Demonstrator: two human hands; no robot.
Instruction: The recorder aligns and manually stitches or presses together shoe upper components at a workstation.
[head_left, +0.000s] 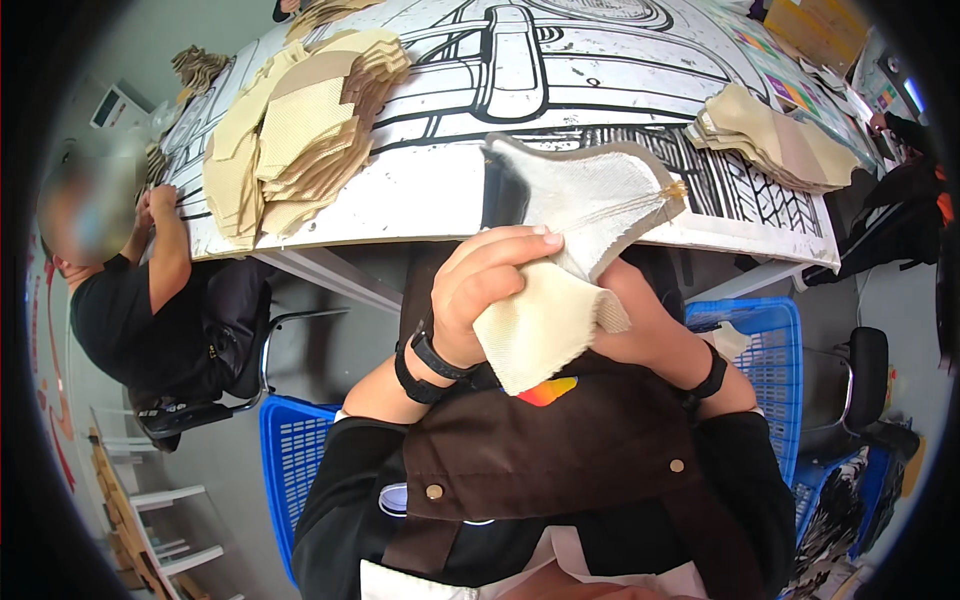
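Note:
Above the table's near edge I hold a beige mesh fabric piece (535, 325), its white backing turned up on the far part. Yellowish loose threads hang along one edge of it. My left hand (485, 285) is closed on it from the left, thumb and fingers pinching the cloth near its middle. From the right, my right hand (640, 315) grips the folded lower side; its fingertips are hidden behind the cloth. A large stack of similar beige pieces (310, 130) lies on the table to the left. Another, smaller stack (770, 140) lies to the right.
The white table (440, 190) carries black line drawings. Blue plastic baskets stand on both sides of me, left (300, 440) and right (780, 350). A seated person (140, 300) works at the table on the left. A black chair (865, 380) stands at the right.

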